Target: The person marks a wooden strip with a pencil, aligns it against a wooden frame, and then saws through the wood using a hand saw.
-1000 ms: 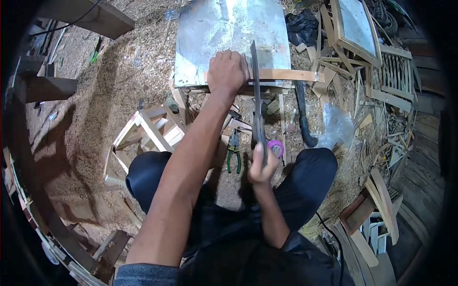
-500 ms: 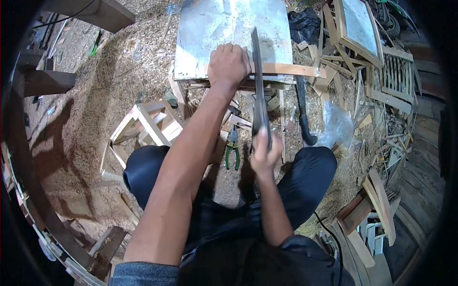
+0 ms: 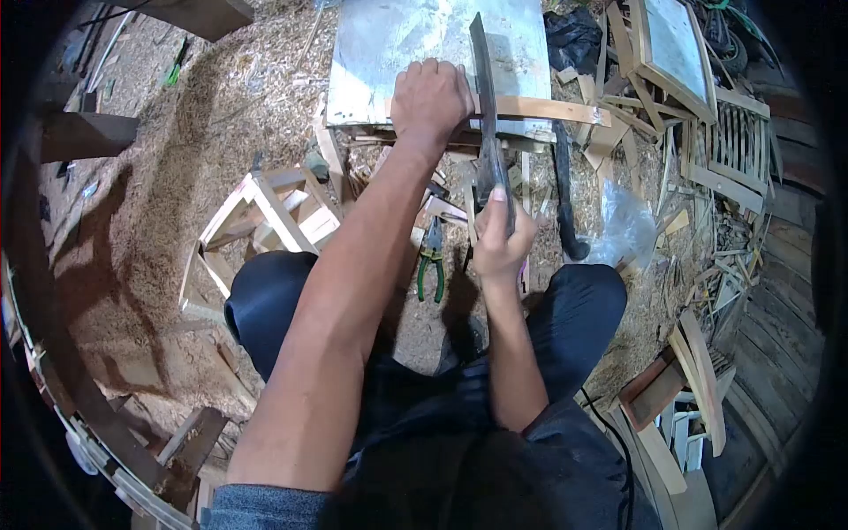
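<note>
My right hand (image 3: 503, 234) is wrapped round the handle of a handsaw (image 3: 485, 84), whose blade points away from me and lies across a thin wooden strip (image 3: 552, 109). The strip rests near the front edge of a pale, worn work surface (image 3: 397, 44) and sticks out past its right side. My left hand (image 3: 431, 99) is closed over the strip just left of the blade, pressing it against the surface; its fingertips are hidden. Between my knees, green-handled pliers (image 3: 431, 261) lie on the ground.
A small wooden frame (image 3: 265, 216) lies by my left knee. Right of the work surface are a dark curved tool (image 3: 565, 199), a clear plastic bag (image 3: 623, 225) and a black bag (image 3: 570, 42). Framed panels (image 3: 676, 53) and wood scraps lie farther right. Shavings cover the floor.
The saw and my right hand have moved forward, away from me, along the cutting line. My left hand stays on the strip. The whole view has shifted slightly.
</note>
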`<state>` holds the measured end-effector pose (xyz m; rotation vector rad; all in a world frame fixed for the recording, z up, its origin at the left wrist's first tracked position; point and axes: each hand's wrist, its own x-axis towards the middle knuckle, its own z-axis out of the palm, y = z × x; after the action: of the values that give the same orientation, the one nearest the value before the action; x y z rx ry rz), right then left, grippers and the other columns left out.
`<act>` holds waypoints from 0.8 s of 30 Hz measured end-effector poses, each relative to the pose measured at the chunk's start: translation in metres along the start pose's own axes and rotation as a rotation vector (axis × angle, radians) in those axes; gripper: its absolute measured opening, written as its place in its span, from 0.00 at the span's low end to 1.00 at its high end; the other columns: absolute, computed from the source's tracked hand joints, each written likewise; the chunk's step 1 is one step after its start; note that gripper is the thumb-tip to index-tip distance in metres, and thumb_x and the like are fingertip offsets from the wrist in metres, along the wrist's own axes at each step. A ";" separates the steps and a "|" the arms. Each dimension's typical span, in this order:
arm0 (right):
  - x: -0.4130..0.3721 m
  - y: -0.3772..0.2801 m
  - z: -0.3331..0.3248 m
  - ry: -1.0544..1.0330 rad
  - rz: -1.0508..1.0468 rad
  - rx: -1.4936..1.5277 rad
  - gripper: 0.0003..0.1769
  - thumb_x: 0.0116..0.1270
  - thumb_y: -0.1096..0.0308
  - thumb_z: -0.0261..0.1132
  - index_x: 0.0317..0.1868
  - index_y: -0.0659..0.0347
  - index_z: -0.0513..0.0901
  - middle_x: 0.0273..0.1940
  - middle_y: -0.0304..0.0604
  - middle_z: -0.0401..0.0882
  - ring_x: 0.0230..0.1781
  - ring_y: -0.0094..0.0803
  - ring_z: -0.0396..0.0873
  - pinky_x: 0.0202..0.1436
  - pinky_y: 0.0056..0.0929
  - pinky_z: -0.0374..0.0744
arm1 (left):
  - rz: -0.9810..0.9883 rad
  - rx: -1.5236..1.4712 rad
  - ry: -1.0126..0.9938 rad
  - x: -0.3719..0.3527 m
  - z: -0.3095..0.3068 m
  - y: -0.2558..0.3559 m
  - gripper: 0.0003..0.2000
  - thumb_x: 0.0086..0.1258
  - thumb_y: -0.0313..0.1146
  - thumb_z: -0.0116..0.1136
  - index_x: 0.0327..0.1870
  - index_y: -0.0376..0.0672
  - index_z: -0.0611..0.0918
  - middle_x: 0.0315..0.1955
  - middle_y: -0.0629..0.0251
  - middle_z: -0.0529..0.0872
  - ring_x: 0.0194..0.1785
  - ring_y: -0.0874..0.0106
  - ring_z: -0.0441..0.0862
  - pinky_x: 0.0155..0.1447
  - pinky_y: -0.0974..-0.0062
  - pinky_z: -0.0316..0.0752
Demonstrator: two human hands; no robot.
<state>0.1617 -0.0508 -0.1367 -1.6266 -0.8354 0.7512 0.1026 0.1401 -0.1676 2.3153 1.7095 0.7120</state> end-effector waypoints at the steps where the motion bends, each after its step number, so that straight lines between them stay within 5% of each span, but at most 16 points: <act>1: -0.004 0.006 -0.006 -0.013 -0.022 -0.033 0.23 0.77 0.60 0.55 0.22 0.60 0.71 0.16 0.30 0.64 0.15 0.18 0.61 0.20 0.24 0.57 | -0.001 -0.004 -0.006 -0.004 0.001 0.001 0.14 0.70 0.39 0.51 0.33 0.40 0.85 0.35 0.55 0.86 0.45 0.57 0.81 0.53 0.61 0.72; 3: -0.042 0.011 -0.016 0.058 -0.195 -0.065 0.21 0.77 0.64 0.55 0.22 0.61 0.70 0.16 0.31 0.64 0.16 0.18 0.63 0.20 0.23 0.58 | 0.001 -0.032 0.017 0.000 0.002 0.000 0.15 0.72 0.40 0.52 0.30 0.39 0.84 0.31 0.52 0.85 0.40 0.54 0.82 0.49 0.58 0.74; 5: -0.064 0.019 -0.028 0.029 0.006 0.054 0.19 0.76 0.67 0.56 0.23 0.61 0.70 0.17 0.30 0.65 0.17 0.18 0.63 0.21 0.22 0.58 | 0.033 -0.029 0.059 0.001 0.005 -0.004 0.15 0.72 0.40 0.52 0.30 0.39 0.84 0.31 0.52 0.85 0.40 0.54 0.82 0.49 0.58 0.74; 9: 0.003 0.005 0.003 0.014 -0.051 -0.028 0.22 0.78 0.60 0.53 0.23 0.57 0.70 0.17 0.27 0.64 0.16 0.17 0.61 0.20 0.22 0.57 | 0.021 -0.048 -0.017 -0.003 0.000 0.000 0.14 0.70 0.39 0.51 0.32 0.39 0.85 0.35 0.53 0.86 0.45 0.57 0.81 0.53 0.61 0.73; 12: 0.005 0.001 0.002 -0.021 0.022 0.029 0.22 0.78 0.59 0.52 0.23 0.58 0.72 0.17 0.28 0.65 0.16 0.17 0.62 0.20 0.23 0.57 | -0.021 -0.023 -0.062 -0.001 -0.004 0.002 0.15 0.70 0.39 0.51 0.33 0.39 0.85 0.36 0.53 0.86 0.46 0.57 0.81 0.53 0.60 0.73; 13: -0.014 0.004 -0.007 0.014 -0.106 -0.071 0.21 0.78 0.60 0.53 0.24 0.59 0.73 0.17 0.29 0.66 0.16 0.17 0.63 0.20 0.23 0.57 | -0.019 -0.026 -0.065 -0.001 -0.002 0.001 0.15 0.70 0.39 0.51 0.33 0.39 0.85 0.36 0.53 0.86 0.46 0.57 0.81 0.53 0.60 0.73; 15: -0.054 0.005 -0.020 0.029 -0.106 -0.078 0.21 0.77 0.62 0.54 0.24 0.61 0.74 0.17 0.30 0.67 0.16 0.18 0.63 0.20 0.24 0.58 | 0.057 -0.023 0.079 -0.003 0.003 -0.001 0.13 0.70 0.38 0.54 0.28 0.39 0.83 0.30 0.53 0.85 0.38 0.55 0.81 0.48 0.59 0.74; 18: -0.042 0.003 -0.017 0.046 0.049 0.040 0.22 0.77 0.62 0.55 0.22 0.61 0.73 0.17 0.30 0.67 0.16 0.18 0.63 0.21 0.25 0.59 | 0.049 -0.013 0.034 -0.001 0.005 -0.001 0.14 0.69 0.38 0.51 0.29 0.39 0.85 0.33 0.55 0.86 0.43 0.57 0.82 0.52 0.60 0.73; 21: 0.016 -0.010 0.008 -0.001 -0.035 -0.077 0.20 0.77 0.62 0.56 0.26 0.64 0.75 0.17 0.35 0.66 0.18 0.23 0.66 0.22 0.29 0.62 | 0.028 -0.027 -0.006 0.000 -0.001 0.000 0.14 0.68 0.38 0.52 0.29 0.40 0.85 0.34 0.55 0.86 0.42 0.57 0.82 0.52 0.60 0.73; 24: -0.010 0.008 -0.004 0.033 0.005 -0.076 0.20 0.76 0.63 0.56 0.25 0.64 0.74 0.16 0.36 0.66 0.18 0.24 0.67 0.22 0.29 0.62 | -0.003 -0.006 -0.039 0.003 -0.004 0.002 0.13 0.68 0.38 0.52 0.31 0.40 0.85 0.35 0.55 0.86 0.44 0.57 0.81 0.52 0.61 0.73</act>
<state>0.1605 -0.0624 -0.1429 -1.7045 -0.8454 0.7018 0.1031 0.1412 -0.1620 2.3069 1.6915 0.6652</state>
